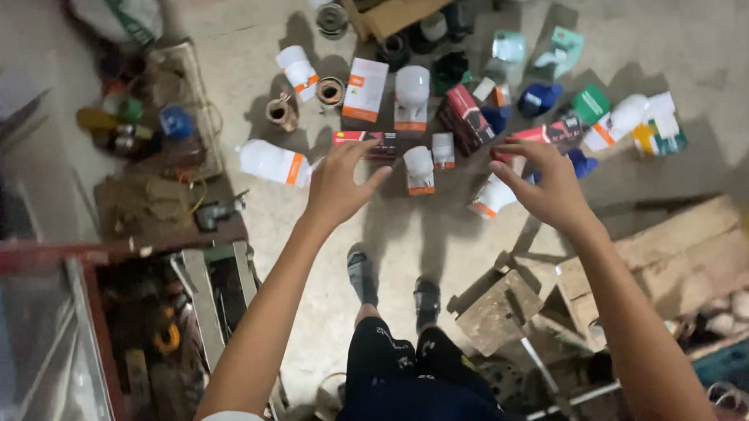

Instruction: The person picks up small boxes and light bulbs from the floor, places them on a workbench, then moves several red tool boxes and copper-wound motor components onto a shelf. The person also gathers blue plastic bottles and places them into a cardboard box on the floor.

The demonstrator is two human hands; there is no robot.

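1. While both arms stretch out over the concrete floor (441,230), the left hand (339,182) hangs above a dark red box (369,141), fingers spread and slightly curled, gripping nothing; whether the fingertips touch the box cannot be told.
2. Over to the other side, the right hand (544,188) is likewise spread, palm down, above a second red box (546,134) and a white bulb (491,196) lying on its side; it holds nothing.
3. Between the two hands stand a small white-and-orange carton (419,169) and a smaller carton (444,149) just beside it.
4. Farther from the person's feet, a larger white-and-orange box (365,89), an upright white bulb (411,94) and a tilted maroon box (468,113) stand in a loose row.
5. Beside the left hand lies a big white bulb with an orange band (271,162).
6. Green and blue packets (591,104) are scattered beyond the right hand.
7. Two sandalled feet (392,287) stand on the floor near the bottom of the view, with wooden blocks (505,313) on their right.
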